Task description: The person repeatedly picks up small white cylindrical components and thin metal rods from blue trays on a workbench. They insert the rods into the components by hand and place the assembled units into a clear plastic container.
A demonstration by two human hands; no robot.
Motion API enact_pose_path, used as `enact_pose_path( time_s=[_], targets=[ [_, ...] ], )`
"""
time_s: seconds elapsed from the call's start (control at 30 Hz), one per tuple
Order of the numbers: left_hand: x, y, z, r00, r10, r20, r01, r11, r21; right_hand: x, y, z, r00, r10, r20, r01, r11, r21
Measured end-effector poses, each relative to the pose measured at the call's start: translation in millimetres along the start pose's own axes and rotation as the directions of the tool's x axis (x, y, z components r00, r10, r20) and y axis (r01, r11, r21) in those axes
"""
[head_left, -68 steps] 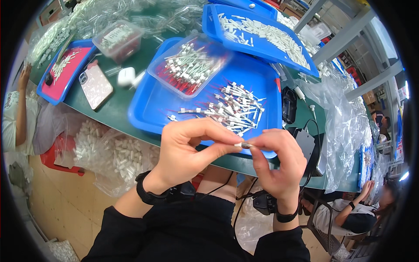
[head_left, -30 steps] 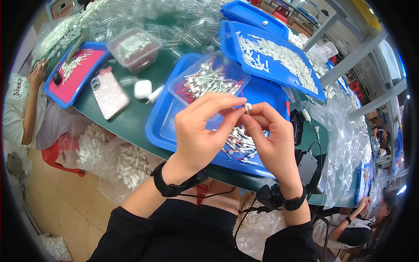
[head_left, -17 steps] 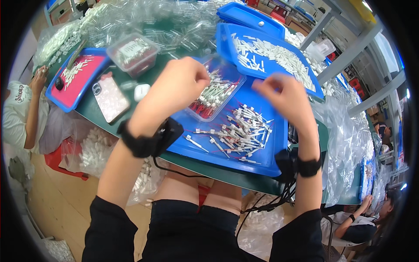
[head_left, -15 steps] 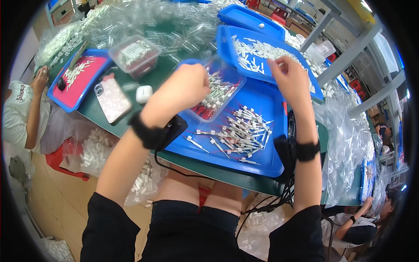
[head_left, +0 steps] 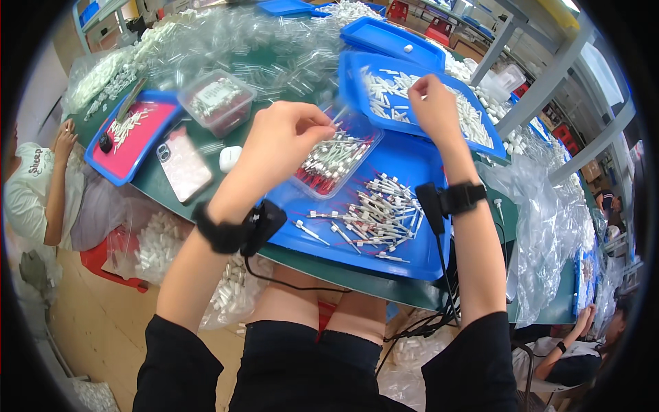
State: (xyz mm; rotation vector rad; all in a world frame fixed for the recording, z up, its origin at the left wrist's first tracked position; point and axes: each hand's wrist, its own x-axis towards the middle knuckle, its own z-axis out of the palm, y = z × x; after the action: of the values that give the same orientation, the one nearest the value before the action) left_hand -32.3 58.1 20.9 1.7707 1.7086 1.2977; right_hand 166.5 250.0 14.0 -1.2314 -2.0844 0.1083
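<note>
Counted: two bare hands of the wearer, left hand (head_left: 285, 141) and right hand (head_left: 436, 108); two clear rectangular plastic tubs (head_left: 223, 125) holding white parts, upper left and centre; one pale pink patterned phone (head_left: 187, 165), left; one white rounded plastic case (head_left: 230, 158) beside it; one pink-lined blue tray (head_left: 113, 163), left. Slender white parts with red wires (head_left: 384, 218), centre: dozens, overlapping, exact count unobtainable. Short white tubes (head_left: 472, 122), upper right: dozens, likewise.

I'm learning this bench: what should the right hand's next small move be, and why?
Perhaps dip the right hand to pinch one of the slim white cylinders: it appears poised over the blue tray where many lie, though whether it holds one I cannot tell.
</note>
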Motion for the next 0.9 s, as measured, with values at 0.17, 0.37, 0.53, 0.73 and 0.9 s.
enact_pose_path(
  time_s=[0.17,0.37,0.53,0.73,0.9],
  targets=[
    [-54,30,2,0.955,0.293,-0.042,-0.296,0.952,-0.083,-75,-66,-85,0.969,-0.197,0.152,0.077,0.819,0.569],
    [-89,50,24,0.926,0.375,-0.048,-0.378,0.922,-0.079,-161,-86,-120,0.965,-0.138,0.225,-0.060,0.716,0.696],
    [-95,56,33,0.916,0.402,-0.007,-0.401,0.912,-0.088,-180,-75,-125,0.968,-0.078,0.238,-0.107,0.729,0.676],
    [-95,50,38,0.886,0.463,0.013,-0.463,0.886,-0.025,-185,-71,-121,0.956,-0.103,0.273,-0.117,0.724,0.680],
    [-95,43,42,0.867,0.498,0.021,-0.499,0.866,0.028,-185,-76,-115,0.938,-0.247,0.243,0.095,0.858,0.504]
  ],
)
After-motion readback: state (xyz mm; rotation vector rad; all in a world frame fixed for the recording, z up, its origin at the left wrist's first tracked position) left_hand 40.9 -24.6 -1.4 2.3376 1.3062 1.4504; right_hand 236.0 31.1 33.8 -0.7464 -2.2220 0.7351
